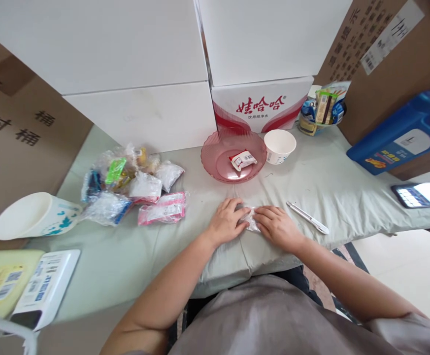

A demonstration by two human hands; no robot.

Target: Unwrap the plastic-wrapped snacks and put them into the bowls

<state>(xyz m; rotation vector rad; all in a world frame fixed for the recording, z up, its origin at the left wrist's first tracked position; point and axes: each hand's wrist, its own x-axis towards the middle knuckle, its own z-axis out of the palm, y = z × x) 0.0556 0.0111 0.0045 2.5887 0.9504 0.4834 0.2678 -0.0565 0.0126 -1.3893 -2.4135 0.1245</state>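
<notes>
hands (251, 224) pinch wrapper (252, 220) — carton (261, 106) (娃哈哈) behind.

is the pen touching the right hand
Apart. The head view shows bare green cloth between the pen and the right hand, which rests on a clear packet.

crinkly clear plastic packet (252, 220) on matt cloth table cover (321, 182); glossy pink plastic plate (215, 165).
</notes>
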